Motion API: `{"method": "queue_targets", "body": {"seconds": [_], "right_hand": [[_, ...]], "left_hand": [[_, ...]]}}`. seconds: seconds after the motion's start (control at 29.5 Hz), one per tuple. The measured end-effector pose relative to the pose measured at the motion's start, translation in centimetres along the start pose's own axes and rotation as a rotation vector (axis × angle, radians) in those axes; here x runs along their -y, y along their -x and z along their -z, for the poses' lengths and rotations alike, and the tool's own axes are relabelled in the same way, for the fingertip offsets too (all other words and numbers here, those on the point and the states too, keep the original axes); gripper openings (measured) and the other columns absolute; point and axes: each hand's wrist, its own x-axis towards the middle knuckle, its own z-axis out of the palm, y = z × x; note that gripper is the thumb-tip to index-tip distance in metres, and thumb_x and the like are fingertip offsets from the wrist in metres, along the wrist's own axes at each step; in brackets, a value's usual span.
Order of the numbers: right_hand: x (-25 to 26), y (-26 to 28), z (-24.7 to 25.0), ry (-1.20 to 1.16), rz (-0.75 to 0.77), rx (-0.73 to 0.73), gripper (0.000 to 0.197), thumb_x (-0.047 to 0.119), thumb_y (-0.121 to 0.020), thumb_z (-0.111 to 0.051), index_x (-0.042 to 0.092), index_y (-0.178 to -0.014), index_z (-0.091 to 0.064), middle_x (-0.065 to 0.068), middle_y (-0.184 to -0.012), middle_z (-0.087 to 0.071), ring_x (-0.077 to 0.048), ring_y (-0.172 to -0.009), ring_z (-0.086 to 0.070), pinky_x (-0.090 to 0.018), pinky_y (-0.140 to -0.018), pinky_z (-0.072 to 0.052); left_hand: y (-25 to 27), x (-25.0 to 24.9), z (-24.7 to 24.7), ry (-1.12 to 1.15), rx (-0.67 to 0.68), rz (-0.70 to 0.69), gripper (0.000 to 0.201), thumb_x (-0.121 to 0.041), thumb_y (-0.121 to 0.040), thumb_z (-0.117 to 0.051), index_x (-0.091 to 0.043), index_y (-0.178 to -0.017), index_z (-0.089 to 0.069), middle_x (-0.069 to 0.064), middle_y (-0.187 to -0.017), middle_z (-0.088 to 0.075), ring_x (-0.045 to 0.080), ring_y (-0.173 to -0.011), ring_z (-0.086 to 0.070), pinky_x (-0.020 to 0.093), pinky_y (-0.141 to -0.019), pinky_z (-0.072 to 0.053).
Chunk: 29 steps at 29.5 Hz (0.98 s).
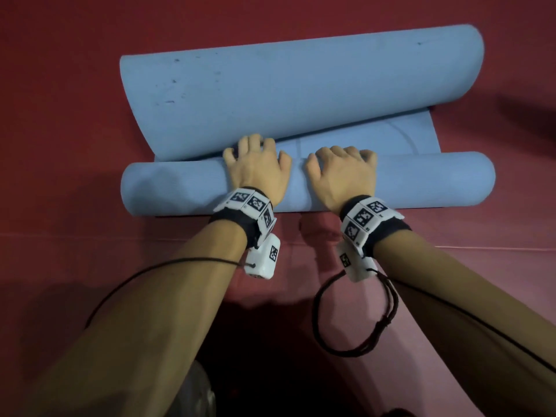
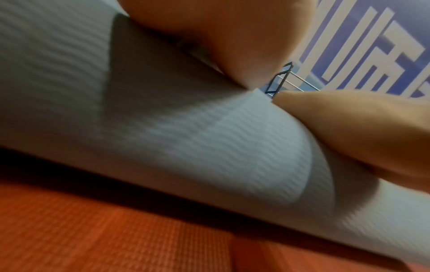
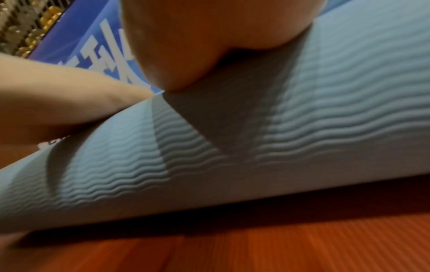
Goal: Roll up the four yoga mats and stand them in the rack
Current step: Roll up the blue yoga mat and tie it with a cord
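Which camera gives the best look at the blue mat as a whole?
The head view: it shows the whole blue mat, its near end rolled under both hands, the far end curling up. The wrist views show only a close, ribbed stretch of the roll beside a palm.

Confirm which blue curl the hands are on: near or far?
The near roll, the tight one closest to the person. The left hand and right hand both rest on top of it; the far curl is looser, wider, untouched.

A gym: red mat floor (image 1: 75, 85), blue wall banner (image 2: 372, 46)
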Motion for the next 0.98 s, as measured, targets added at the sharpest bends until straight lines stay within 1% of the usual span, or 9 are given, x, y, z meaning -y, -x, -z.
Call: {"method": "queue_targets", "body": {"seconds": [0.07, 0.14, 0.2, 0.31, 0.41, 0.47, 0.54, 0.75, 0.98], "right_hand": [[0.1, -2.0, 0.4, -0.069, -0.014, 0.045, 0.043, 0.041, -0.097, -0.034, 0.017, -0.091, -0.069, -0.007, -0.098, -0.072, -0.032, -0.100, -0.060, -0.041, -0.094, -0.034], [-0.2, -1.9, 0.2, -0.158, 0.027, -0.030, 0.039, 0.042, -0.096, -0.038, 0.020, -0.100, -0.069, -0.002, -0.105, -0.072, -0.028, -0.107, -0.058, -0.042, -0.097, -0.032], [-0.8, -0.8, 0.1, -0.163, 0.122, -0.098, 0.050, 0.056, -0.092, -0.035, 0.024, -0.110, -0.068, 0.003, -0.114, -0.069, -0.026, -0.115, -0.055, -0.046, -0.101, -0.029], [-2.1, -0.4, 1.2, -0.047, 0.229, 0.176, 0.100, 0.090, -0.065, -0.041, 0.026, -0.143, -0.045, 0.004, -0.145, -0.048, -0.025, -0.136, -0.039, -0.059, -0.112, -0.015], [-2.1, -1.3, 2.0, 0.095, 0.241, 0.353, 0.129, 0.077, -0.042, -0.077, 0.031, -0.150, -0.026, 0.005, -0.151, -0.036, -0.026, -0.141, -0.031, -0.069, -0.111, -0.010], [-1.5, -1.4, 1.5, 0.132, 0.223, 0.332, 0.119, 0.065, -0.044, -0.082, 0.034, -0.146, -0.029, 0.004, -0.144, -0.044, -0.028, -0.135, -0.037, -0.067, -0.110, -0.016], [-1.1, -1.8, 1.7, 0.126, 0.202, 0.320, 0.107, 0.060, -0.046, -0.080, 0.037, -0.140, -0.036, 0.004, -0.134, -0.051, -0.029, -0.128, -0.044, -0.064, -0.109, -0.020], [-0.4, -0.8, 3.4, 0.123, 0.161, 0.429, 0.086, 0.058, -0.049, -0.079, 0.039, -0.127, -0.047, 0.004, -0.116, -0.060, -0.030, -0.114, -0.055, -0.055, -0.102, -0.031], [-0.4, 4.8, 3.8, 0.105, 0.210, 0.606, 0.091, 0.064, -0.043, -0.080, 0.042, -0.124, -0.045, 0.008, -0.112, -0.058, -0.026, -0.112, -0.051, -0.050, -0.094, -0.034]], "left_hand": [[1.0, 0.3, -0.7, 0.007, -0.121, -0.097, 0.045, -0.039, -0.095, -0.030, -0.017, -0.110, -0.066, 0.003, -0.112, -0.065, 0.027, -0.107, -0.057, 0.051, -0.103, -0.028], [0.9, 0.6, -0.8, -0.019, -0.139, -0.144, 0.047, -0.040, -0.096, -0.026, -0.019, -0.111, -0.066, 0.001, -0.111, -0.066, 0.027, -0.105, -0.058, 0.051, -0.102, -0.029], [-0.3, 0.2, 0.3, -0.030, -0.031, -0.118, 0.053, -0.042, -0.097, -0.019, -0.021, -0.114, -0.064, 0.002, -0.115, -0.066, 0.027, -0.109, -0.057, 0.049, -0.102, -0.028], [-3.2, 0.4, 1.7, -0.030, 0.232, -0.125, 0.056, -0.061, -0.097, -0.023, -0.026, -0.127, -0.056, 0.000, -0.132, -0.058, 0.026, -0.122, -0.051, 0.047, -0.101, -0.028], [-3.6, 1.5, 2.6, -0.032, 0.394, -0.237, 0.099, -0.092, -0.067, -0.039, -0.033, -0.146, -0.037, -0.006, -0.147, -0.044, 0.024, -0.131, -0.043, 0.047, -0.102, -0.028], [-3.0, 2.0, 2.6, -0.126, 0.412, -0.313, 0.121, -0.087, -0.051, -0.066, -0.032, -0.151, -0.026, -0.006, -0.149, -0.038, 0.024, -0.133, -0.040, 0.047, -0.105, -0.029], [-3.0, 1.7, 2.6, -0.199, 0.399, -0.316, 0.124, -0.073, -0.047, -0.080, -0.033, -0.150, -0.025, -0.003, -0.144, -0.044, 0.027, -0.127, -0.045, 0.046, -0.102, -0.032], [-1.8, 1.3, 3.4, -0.137, 0.424, -0.298, 0.104, -0.063, -0.044, -0.083, -0.039, -0.136, -0.042, -0.006, -0.123, -0.060, 0.026, -0.110, -0.059, 0.041, -0.088, -0.039], [3.6, 2.1, 3.9, -0.079, 0.594, -0.295, 0.105, -0.063, -0.043, -0.084, -0.043, -0.137, -0.041, -0.012, -0.124, -0.063, 0.022, -0.114, -0.059, 0.042, -0.094, -0.045]]}}
